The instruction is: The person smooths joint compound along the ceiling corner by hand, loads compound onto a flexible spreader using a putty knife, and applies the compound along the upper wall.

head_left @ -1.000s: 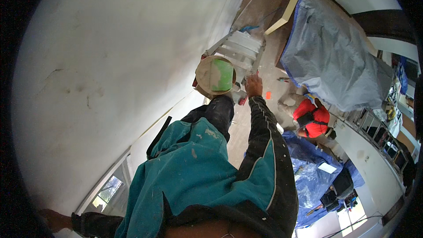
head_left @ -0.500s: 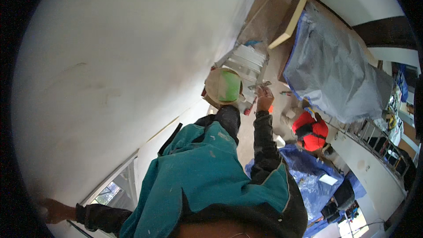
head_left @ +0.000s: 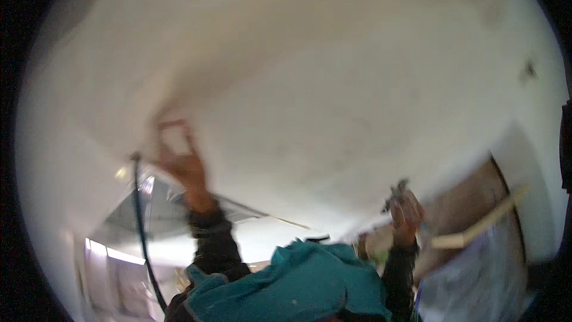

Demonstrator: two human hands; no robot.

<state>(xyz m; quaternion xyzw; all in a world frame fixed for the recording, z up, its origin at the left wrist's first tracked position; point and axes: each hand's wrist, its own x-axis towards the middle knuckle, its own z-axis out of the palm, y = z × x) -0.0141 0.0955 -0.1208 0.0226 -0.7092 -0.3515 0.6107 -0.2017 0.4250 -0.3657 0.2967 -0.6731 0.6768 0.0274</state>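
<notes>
Your left hand (head_left: 189, 170) is up on the left, in front of the broad, pale wall (head_left: 310, 77), its fingers bent around a whitish patch; blur hides whether you grip something there or touch the wall. Your right hand (head_left: 406, 213), lower on the right, is closed around a blurred grey tool (head_left: 393, 197), which juts out on the hand's far left side. A dark, curved strip (head_left: 140, 220) runs left of your left forearm; a yellowish board edge (head_left: 476, 231) and grey sheeting (head_left: 471, 289) lie right of your right hand.
</notes>
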